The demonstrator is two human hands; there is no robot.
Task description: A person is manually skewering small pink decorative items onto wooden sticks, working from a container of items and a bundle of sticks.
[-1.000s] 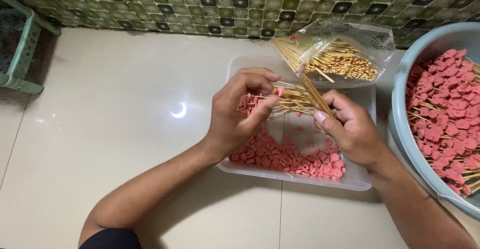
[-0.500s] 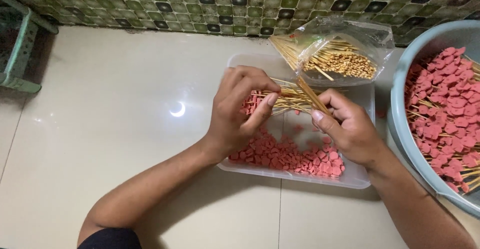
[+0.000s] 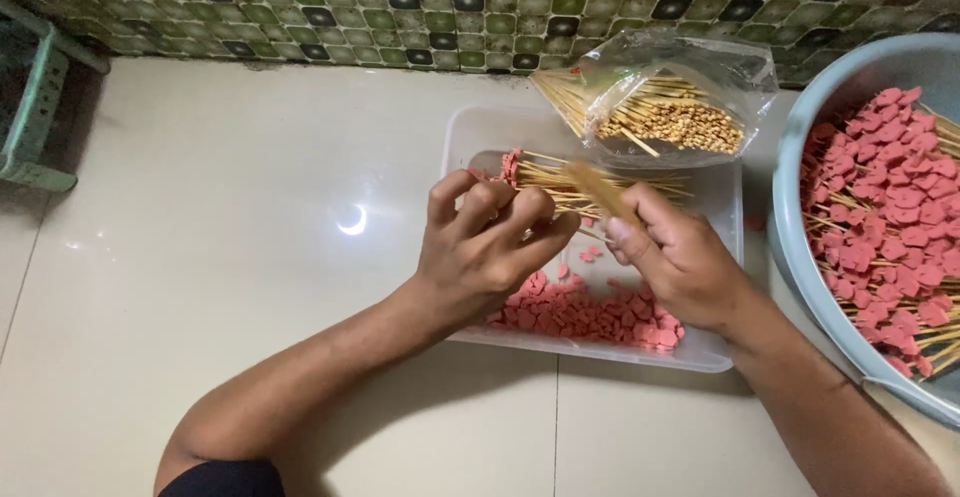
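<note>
My left hand [image 3: 488,247] hovers over a clear plastic tray [image 3: 722,357], its fingers curled around a small pink heart-shaped piece that I can barely see. My right hand [image 3: 680,257] pinches a thin bamboo skewer [image 3: 600,189], blurred by motion, with its tip pointing toward the left hand. In the tray lie a heap of pink heart pieces [image 3: 590,315] and a row of finished skewers [image 3: 560,177] tipped with pink pieces.
A clear bag of bare bamboo skewers [image 3: 660,107] leans on the tray's far edge. At the right stands a blue basin [image 3: 800,137] filled with skewered pink hearts. A mosaic tile wall [image 3: 400,2] runs behind. A green stool [image 3: 35,107] is at far left.
My two hands have shifted slightly, the left fingers curling tighter and the right hand swinging the skewer; the skewer now shows motion blur.
</note>
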